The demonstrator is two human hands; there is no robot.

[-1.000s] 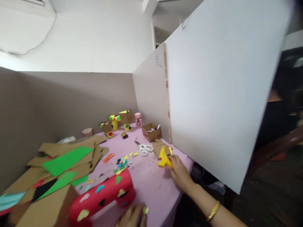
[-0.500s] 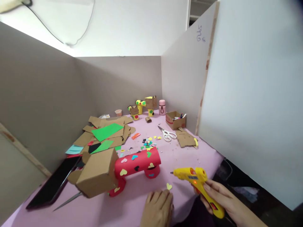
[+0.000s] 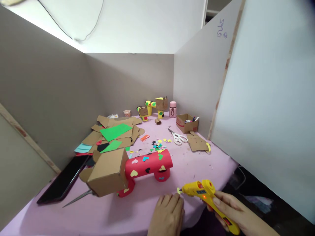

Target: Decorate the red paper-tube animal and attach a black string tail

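Observation:
My right hand (image 3: 230, 208) is wrapped around the handle of a yellow glue gun (image 3: 200, 188), whose orange light glows. The gun's nozzle meets a small pale-yellow paper heart (image 3: 179, 190) on the table. Just below that heart, my left hand (image 3: 167, 213) lies palm down on the tabletop, fingers extended and close together; whether a fingertip touches the heart I cannot tell. To the left stands a red paper-tube animal body (image 3: 149, 165) dotted with coloured hearts. A cardboard box head (image 3: 108, 172) with rounded ears is on its left end.
Loose paper hearts (image 3: 158, 146) lie behind the red body. White-handled scissors (image 3: 178, 137), a cardboard piece (image 3: 197, 142) and an open box (image 3: 187, 123) are farther right. Cardboard and green sheets (image 3: 115, 131) cover the left, near a black tablet-like slab (image 3: 62, 180). Partitions surround the pink-covered table (image 3: 98, 216).
The glue gun's nozzle has come down onto the yellow heart. My left hand has moved nearer to that heart. The whole view has shifted slightly.

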